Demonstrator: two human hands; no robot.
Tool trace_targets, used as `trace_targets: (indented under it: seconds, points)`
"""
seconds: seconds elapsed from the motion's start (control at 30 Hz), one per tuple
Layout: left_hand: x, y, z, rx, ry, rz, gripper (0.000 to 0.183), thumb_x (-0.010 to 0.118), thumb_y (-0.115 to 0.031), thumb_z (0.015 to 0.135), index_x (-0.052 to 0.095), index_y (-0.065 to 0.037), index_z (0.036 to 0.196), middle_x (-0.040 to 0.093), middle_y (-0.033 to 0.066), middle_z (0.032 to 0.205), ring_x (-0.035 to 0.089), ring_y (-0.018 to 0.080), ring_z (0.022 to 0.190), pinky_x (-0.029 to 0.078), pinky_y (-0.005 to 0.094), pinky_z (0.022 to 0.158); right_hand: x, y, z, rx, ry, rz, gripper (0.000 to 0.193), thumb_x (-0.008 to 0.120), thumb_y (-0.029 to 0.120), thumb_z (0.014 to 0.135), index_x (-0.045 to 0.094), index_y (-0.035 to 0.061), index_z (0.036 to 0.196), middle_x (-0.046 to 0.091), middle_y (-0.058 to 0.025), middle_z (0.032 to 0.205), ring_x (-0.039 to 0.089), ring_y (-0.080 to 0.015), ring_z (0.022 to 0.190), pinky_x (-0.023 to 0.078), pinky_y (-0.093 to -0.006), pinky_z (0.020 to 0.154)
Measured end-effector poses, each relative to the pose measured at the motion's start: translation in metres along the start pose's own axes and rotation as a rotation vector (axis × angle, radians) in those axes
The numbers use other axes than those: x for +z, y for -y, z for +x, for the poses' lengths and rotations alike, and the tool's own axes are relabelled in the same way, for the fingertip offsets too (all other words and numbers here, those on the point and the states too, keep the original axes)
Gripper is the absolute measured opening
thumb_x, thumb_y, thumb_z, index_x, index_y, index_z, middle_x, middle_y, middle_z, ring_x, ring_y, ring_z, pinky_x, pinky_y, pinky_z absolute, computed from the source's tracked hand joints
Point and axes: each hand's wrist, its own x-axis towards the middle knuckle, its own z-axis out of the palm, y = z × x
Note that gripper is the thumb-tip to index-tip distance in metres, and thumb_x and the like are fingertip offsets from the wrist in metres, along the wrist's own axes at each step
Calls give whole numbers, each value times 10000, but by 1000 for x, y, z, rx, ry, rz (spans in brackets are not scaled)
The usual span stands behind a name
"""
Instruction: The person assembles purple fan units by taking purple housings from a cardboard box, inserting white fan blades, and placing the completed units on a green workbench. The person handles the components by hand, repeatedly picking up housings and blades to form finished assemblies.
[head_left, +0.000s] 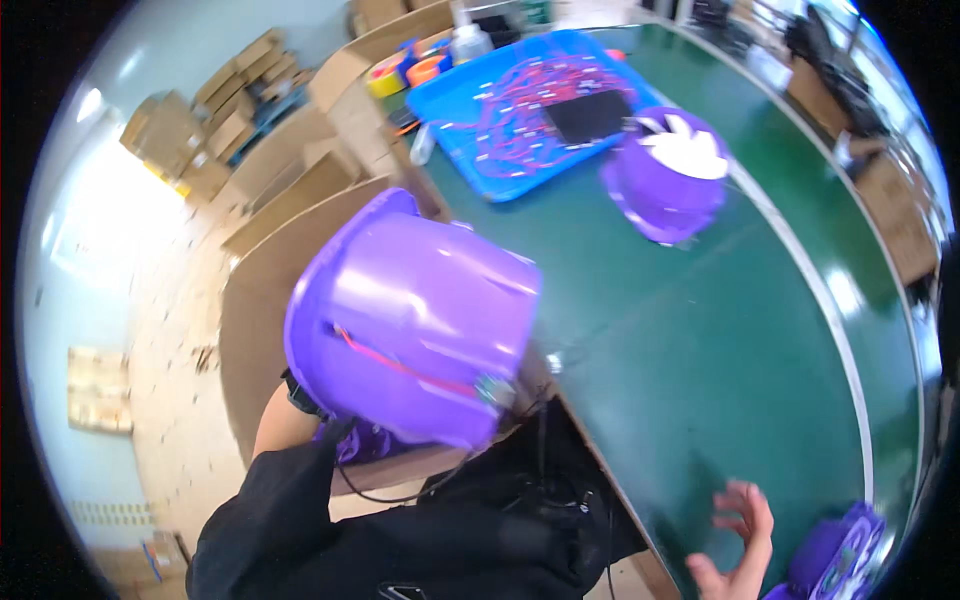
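A large purple plastic tub point(430, 310) is tilted on its side in the air, over the table's left edge and a cardboard box. A thin red wire runs along its wall to a small green part point(492, 390) near the bottom. My left arm, with a black wristband point(302, 396), reaches behind the tub's rim and holds it up; the tub hides my left fingers. Above the green table, my right hand point(740, 540) has its fingers apart and curved, with nothing in it. Closest to that hand is another purple plastic piece point(832, 555) at the lower right, cut off by the picture's edge.
On the green table point(690, 350) stands another purple tub point(665, 190) with white pieces inside. Beyond it lies a blue tray point(500, 185) of red wires and a flat black object point(590, 116). An open cardboard box point(265, 330) borders the table's left side.
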Motion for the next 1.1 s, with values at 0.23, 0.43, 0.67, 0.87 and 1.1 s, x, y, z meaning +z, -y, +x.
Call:
trace_targets:
  seconds: [0.23,0.43,0.67,0.87,1.1]
  points:
    - [186,48,75,-155,439,192,553,534,-256,968,364,-36,1446,527,128,1353,550,286,1214,448,458,1027,4,16,68,-342,129,264,1577,990,383,413,-100,139,1527,148,-283,1544,284,-432,1400,332,-538,1086]
    - [319,124,118,-134,779,438,569,532,-279,967,357,-35,1450,518,131,1367,542,291,1226,430,456,1046,-48,-2,78,-199,-318,542,1121,855,331,683,132,37,1487,336,-251,1429,374,-369,1340,409,-520,1026]
    - [381,140,186,59,653,349,715,503,-446,940,284,-58,1499,445,167,1444,467,294,1310,343,413,1112,-114,-51,84,-161,-693,377,914,824,335,727,329,-22,1408,422,-222,1346,452,-300,1248,371,-384,1061]
    - [455,134,138,244,1051,521,1287,705,-716,653,63,-38,1538,313,210,1505,345,290,1395,287,423,1141,-138,-57,65,-136,-619,512,926,819,235,748,271,35,1468,450,-177,1348,445,-267,1262,348,-366,1075]
    - [453,152,154,490,1186,835,1275,699,-725,652,86,-36,1534,322,213,1499,346,298,1393,284,429,1140,-139,-60,72,-159,-474,481,1004,800,275,750,190,26,1507,353,-208,1437,344,-302,1352,296,-392,1113]
